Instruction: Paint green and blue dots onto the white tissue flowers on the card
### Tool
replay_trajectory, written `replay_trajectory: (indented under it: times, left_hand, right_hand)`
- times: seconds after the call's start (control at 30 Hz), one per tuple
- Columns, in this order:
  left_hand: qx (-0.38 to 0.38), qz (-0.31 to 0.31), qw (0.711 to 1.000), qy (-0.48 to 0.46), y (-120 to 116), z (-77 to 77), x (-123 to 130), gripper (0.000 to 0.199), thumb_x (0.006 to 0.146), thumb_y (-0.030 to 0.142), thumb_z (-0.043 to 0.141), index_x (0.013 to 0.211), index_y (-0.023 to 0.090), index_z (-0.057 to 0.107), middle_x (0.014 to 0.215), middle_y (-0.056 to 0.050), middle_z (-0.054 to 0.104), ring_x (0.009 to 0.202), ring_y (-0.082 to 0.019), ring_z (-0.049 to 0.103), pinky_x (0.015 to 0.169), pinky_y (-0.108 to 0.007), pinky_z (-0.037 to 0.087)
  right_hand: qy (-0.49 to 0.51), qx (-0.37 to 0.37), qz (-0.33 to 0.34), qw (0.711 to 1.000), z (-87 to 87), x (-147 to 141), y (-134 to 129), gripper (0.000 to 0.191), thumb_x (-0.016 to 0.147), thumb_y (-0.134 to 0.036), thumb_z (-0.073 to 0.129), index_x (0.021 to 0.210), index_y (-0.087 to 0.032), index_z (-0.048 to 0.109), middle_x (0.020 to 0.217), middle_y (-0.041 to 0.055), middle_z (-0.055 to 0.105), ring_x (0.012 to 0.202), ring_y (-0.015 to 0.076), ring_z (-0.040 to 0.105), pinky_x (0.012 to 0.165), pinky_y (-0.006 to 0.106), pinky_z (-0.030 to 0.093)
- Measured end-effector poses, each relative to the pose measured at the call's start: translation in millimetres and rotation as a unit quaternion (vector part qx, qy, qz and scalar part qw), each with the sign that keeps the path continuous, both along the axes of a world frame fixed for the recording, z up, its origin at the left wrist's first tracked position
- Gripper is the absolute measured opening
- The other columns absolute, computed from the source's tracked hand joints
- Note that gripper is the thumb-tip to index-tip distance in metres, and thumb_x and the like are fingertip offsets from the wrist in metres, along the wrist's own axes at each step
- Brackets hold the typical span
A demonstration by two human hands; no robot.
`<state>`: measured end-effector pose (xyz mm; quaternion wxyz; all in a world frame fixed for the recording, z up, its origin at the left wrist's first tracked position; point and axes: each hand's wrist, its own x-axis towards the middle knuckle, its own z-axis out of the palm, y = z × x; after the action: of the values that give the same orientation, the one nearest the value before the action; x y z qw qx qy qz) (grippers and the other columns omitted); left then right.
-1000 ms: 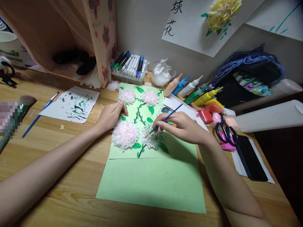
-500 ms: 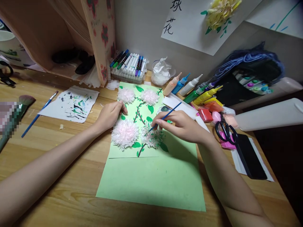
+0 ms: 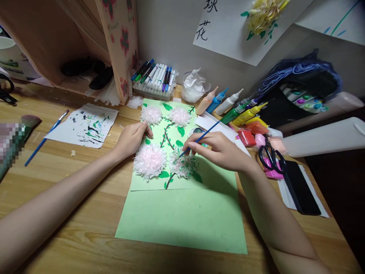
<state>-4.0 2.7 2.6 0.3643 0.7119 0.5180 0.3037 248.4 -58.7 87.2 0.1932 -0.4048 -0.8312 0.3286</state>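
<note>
My right hand (image 3: 212,150) pinches a thin blue paintbrush (image 3: 205,133), its tip down at a pale paper flower (image 3: 182,163) speckled with green. That flower sits on a green sheet of paper (image 3: 182,217) painted with leaves and dark stems. Resting on the sheet's left side, my left hand (image 3: 132,139) has curled fingers; whether anything is inside them is hidden. Just below it is a pale pink paper flower (image 3: 150,161). Two smaller paper flowers, one at the left (image 3: 151,115) and one at the right (image 3: 179,116), are on the sheet's far part.
A paint-stained cloth (image 3: 88,125) lies at left over another blue brush (image 3: 38,150). Behind the sheet stand a marker box (image 3: 154,89) and a plastic bowl (image 3: 194,89). Paint bottles (image 3: 207,101), black scissors (image 3: 270,158) and a black phone (image 3: 302,190) are at right.
The brush's upper end has tilted slightly right and toward the wall, while its tip stays at the speckled flower. My left hand keeps its place on the sheet.
</note>
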Motion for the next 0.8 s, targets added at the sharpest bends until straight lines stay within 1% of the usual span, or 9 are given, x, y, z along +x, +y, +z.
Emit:
replay_trajectory:
  times: [0.17, 0.27, 0.33, 0.4, 0.47, 0.53, 0.6, 0.67, 0.8]
  left_hand:
    - [0.005, -0.001, 1.0, -0.002, -0.5, 1.3, 0.6, 0.05, 0.097, 0.044, 0.03, 0.067, 0.022, 0.063, 0.076, -0.006, 0.072, 0.073, -0.02, 0.063, 0.072, -0.03, 0.047]
    - [0.005, -0.001, 1.0, -0.009, -0.7, 1.6, 0.8, 0.049, 0.097, 0.044, 0.031, 0.067, 0.022, 0.063, 0.075, -0.006, 0.071, 0.072, -0.02, 0.063, 0.072, -0.03, 0.046]
    - [0.001, -0.001, 1.0, -0.011, -0.8, 1.7, 0.8, 0.049, 0.097, 0.045, 0.031, 0.067, 0.022, 0.063, 0.076, -0.006, 0.071, 0.073, -0.02, 0.063, 0.072, -0.03, 0.046]
    - [-0.001, -0.001, 1.0, -0.01, -0.8, 2.1, 0.6, 0.048, 0.097, 0.045, 0.032, 0.068, 0.023, 0.063, 0.076, -0.006, 0.072, 0.074, -0.02, 0.063, 0.073, -0.03, 0.046]
    - [-0.003, -0.002, 1.0, -0.006, -0.9, 2.8, 0.5, 0.048, 0.097, 0.045, 0.032, 0.068, 0.023, 0.063, 0.076, -0.006, 0.072, 0.074, -0.02, 0.063, 0.073, -0.03, 0.046]
    - [-0.002, -0.003, 1.0, -0.003, -1.0, 3.8, 0.5, 0.048, 0.097, 0.043, 0.031, 0.067, 0.022, 0.063, 0.076, -0.006, 0.072, 0.073, -0.02, 0.062, 0.073, -0.03, 0.046]
    - [0.003, -0.002, 1.0, -0.003, -1.1, 4.4, 0.6, 0.048, 0.097, 0.041, 0.031, 0.067, 0.022, 0.063, 0.076, -0.005, 0.072, 0.072, -0.019, 0.062, 0.072, -0.029, 0.046]
    - [0.009, -0.003, 1.0, -0.005, -0.9, 4.2, 0.6, 0.047, 0.097, 0.04, 0.032, 0.066, 0.022, 0.062, 0.075, -0.005, 0.071, 0.071, -0.019, 0.062, 0.071, -0.029, 0.045]
    - [0.005, -0.004, 1.0, -0.006, -0.2, 2.2, 0.3, 0.048, 0.097, 0.041, 0.032, 0.067, 0.022, 0.063, 0.076, -0.005, 0.072, 0.072, -0.019, 0.062, 0.071, -0.029, 0.045]
  right_hand:
    - [0.054, 0.003, -0.112, 0.992, 13.6, 20.0, -2.1, 0.039, 0.097, -0.048, 0.05, 0.082, -0.02, 0.074, 0.087, 0.0063, 0.073, 0.074, 0.0166, 0.067, 0.067, 0.029, 0.052]
    - [0.076, 0.03, -0.177, 0.981, 23.7, 33.3, -3.6, 0.037, 0.095, -0.049, 0.052, 0.083, -0.022, 0.074, 0.086, 0.006, 0.073, 0.07, 0.0168, 0.065, 0.063, 0.031, 0.051]
    - [0.054, 0.057, -0.221, 0.972, 27.1, 40.9, -1.8, 0.038, 0.095, -0.05, 0.052, 0.081, -0.021, 0.073, 0.083, 0.0061, 0.072, 0.069, 0.0175, 0.064, 0.063, 0.032, 0.049]
    - [-0.014, 0.072, -0.247, 0.966, 26.5, 46.5, 2.3, 0.041, 0.094, -0.051, 0.052, 0.076, -0.02, 0.072, 0.077, 0.006, 0.071, 0.069, 0.0192, 0.064, 0.062, 0.033, 0.047]
    - [-0.085, 0.065, -0.237, 0.966, 22.4, 49.3, 7.2, 0.042, 0.094, -0.051, 0.052, 0.072, -0.019, 0.071, 0.073, 0.0053, 0.071, 0.068, 0.0202, 0.065, 0.061, 0.032, 0.045]
    - [-0.122, 0.049, -0.206, 0.97, 16.6, 49.5, 11.1, 0.04, 0.094, -0.049, 0.052, 0.073, -0.02, 0.07, 0.072, 0.0041, 0.072, 0.067, 0.0197, 0.065, 0.059, 0.031, 0.044]
    - [-0.133, 0.032, -0.177, 0.975, 11.5, 48.4, 13.1, 0.039, 0.095, -0.047, 0.051, 0.074, -0.02, 0.07, 0.076, 0.0033, 0.074, 0.068, 0.0185, 0.066, 0.06, 0.03, 0.045]
    - [-0.141, 0.021, -0.165, 0.976, 8.8, 47.4, 13.5, 0.039, 0.095, -0.046, 0.049, 0.074, -0.02, 0.069, 0.078, 0.0029, 0.075, 0.069, 0.0179, 0.066, 0.061, 0.029, 0.045]
    - [-0.146, 0.028, -0.181, 0.972, 8.8, 47.6, 13.3, 0.036, 0.095, -0.044, 0.05, 0.074, -0.021, 0.068, 0.076, 0.0029, 0.074, 0.069, 0.0184, 0.065, 0.061, 0.029, 0.044]
